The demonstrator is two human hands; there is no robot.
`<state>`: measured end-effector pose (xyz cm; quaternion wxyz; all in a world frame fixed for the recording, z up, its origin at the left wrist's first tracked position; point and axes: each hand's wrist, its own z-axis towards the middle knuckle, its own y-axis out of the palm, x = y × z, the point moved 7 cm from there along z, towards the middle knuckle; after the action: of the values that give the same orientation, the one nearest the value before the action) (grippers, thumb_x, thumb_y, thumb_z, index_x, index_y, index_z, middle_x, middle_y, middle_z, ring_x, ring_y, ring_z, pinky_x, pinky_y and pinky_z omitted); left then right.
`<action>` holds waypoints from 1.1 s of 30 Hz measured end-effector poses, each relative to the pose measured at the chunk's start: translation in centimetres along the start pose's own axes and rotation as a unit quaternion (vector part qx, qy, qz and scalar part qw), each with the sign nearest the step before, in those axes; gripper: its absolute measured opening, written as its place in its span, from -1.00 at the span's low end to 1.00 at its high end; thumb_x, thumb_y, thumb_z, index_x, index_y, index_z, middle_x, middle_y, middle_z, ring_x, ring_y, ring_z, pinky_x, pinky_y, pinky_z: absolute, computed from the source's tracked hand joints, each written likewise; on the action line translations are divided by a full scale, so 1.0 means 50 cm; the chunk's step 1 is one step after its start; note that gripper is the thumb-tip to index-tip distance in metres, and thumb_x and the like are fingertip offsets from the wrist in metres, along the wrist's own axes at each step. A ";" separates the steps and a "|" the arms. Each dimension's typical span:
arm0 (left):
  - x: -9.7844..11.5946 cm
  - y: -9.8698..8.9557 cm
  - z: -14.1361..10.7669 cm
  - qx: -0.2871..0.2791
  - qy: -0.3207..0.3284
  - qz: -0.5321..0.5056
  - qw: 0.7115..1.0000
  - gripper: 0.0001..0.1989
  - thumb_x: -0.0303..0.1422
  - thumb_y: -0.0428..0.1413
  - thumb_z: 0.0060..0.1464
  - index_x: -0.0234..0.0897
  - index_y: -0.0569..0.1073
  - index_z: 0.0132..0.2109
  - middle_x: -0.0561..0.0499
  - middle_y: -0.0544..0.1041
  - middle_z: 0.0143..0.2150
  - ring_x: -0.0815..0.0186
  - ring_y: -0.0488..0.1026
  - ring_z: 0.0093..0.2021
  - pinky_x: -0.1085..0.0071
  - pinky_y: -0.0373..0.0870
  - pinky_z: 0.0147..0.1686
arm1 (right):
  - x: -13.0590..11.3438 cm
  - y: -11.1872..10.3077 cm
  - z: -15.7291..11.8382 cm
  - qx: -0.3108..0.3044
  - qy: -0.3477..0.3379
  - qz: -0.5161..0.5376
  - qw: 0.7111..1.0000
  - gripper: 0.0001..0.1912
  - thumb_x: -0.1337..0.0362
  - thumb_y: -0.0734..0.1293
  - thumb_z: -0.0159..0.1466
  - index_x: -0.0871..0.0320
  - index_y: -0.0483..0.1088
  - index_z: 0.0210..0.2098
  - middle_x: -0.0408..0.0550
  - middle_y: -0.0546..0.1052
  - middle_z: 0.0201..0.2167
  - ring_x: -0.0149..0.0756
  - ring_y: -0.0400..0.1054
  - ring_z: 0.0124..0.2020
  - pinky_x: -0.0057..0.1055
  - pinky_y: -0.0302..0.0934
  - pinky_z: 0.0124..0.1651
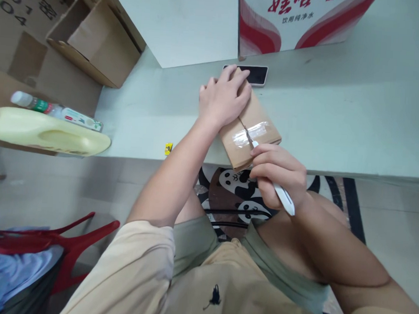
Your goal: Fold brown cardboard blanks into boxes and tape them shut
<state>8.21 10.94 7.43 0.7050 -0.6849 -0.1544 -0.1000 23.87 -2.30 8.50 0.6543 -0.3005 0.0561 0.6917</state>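
A small, flat cardboard box (256, 115) lies at a slant on the pale table, its near corner at the front edge. Clear tape (262, 130) crosses its upper face, and a dark slit runs along the seam through the tape. My left hand (223, 94) holds the far part of the box down, fingers bent over its top and far end. In my right hand (281, 173) is a white utility knife (284, 199), closed in the fingers. Its front end meets the tape at the seam; the blade itself is hard to make out.
Beyond the box lies a phone (259, 75), partly covered by my left hand. A printed white-and-red carton (291, 29) stands behind. A yellow wrapper (168, 148) is near the front edge. At left are a cream bottle (47, 133), open cardboard boxes (103, 41) and a red chair (72, 243).
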 end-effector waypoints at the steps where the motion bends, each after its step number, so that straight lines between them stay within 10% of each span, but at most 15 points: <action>1: 0.001 -0.001 -0.001 0.006 0.004 -0.004 1.000 -0.49 -0.04 -0.10 0.27 0.17 0.34 0.32 0.16 0.19 0.47 -0.17 0.20 0.32 -0.13 0.08 0.28 | 0.004 0.000 0.002 0.009 0.013 0.007 1.000 -0.82 0.47 0.23 0.18 0.08 0.37 -0.45 -0.10 0.48 -0.48 -0.23 0.50 -0.26 -0.23 0.48 -0.14; 11: -0.010 0.002 0.007 0.049 0.019 -0.046 0.998 -0.56 -0.11 0.01 0.22 0.12 0.46 0.21 0.02 0.29 0.40 -0.18 0.26 0.26 -0.14 0.08 0.25 | 0.003 -0.032 -0.007 0.086 0.062 0.099 0.989 -0.78 0.46 0.23 0.19 0.11 0.38 -0.53 -0.13 0.44 -0.55 -0.27 0.47 -0.39 -0.24 0.43 -0.24; 17: -0.055 0.020 0.044 0.128 0.037 -0.195 0.972 -0.59 -0.10 0.13 0.16 0.08 0.46 0.15 -0.05 0.38 0.26 -0.14 0.29 0.24 -0.01 0.16 0.21 | 0.001 -0.119 -0.031 0.331 -0.022 -0.001 0.943 -0.77 0.23 0.25 0.34 0.07 0.38 -0.46 -0.13 0.36 -0.58 -0.26 0.44 -0.37 -0.33 0.36 -0.40; 24: -0.103 0.007 0.046 0.193 0.066 -0.345 0.916 -0.74 -0.35 0.24 0.06 -0.02 0.42 -0.10 -0.09 0.39 0.01 -0.02 0.31 0.16 0.10 0.21 0.20 | 0.220 -0.072 -0.063 0.113 0.253 -0.119 0.953 -0.78 0.12 0.31 0.28 0.10 0.36 -0.16 0.02 0.51 -0.21 -0.06 0.45 0.06 -0.03 0.35 0.13; 33: -0.098 -0.013 0.024 0.215 0.103 -0.321 0.917 -0.78 -0.56 0.14 0.06 -0.16 0.32 -0.24 -0.06 0.35 -0.08 0.18 0.36 0.00 0.20 0.33 0.11 | 0.212 -0.055 -0.072 0.081 0.254 -0.065 0.962 -0.71 0.25 0.26 0.21 0.09 0.33 -0.07 0.04 0.52 -0.09 -0.09 0.44 0.09 -0.09 0.31 0.17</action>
<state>3.31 11.79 6.33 0.7770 -0.4166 -0.3103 -0.3556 28.06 5.63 1.27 0.6843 -0.4153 0.2568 0.5416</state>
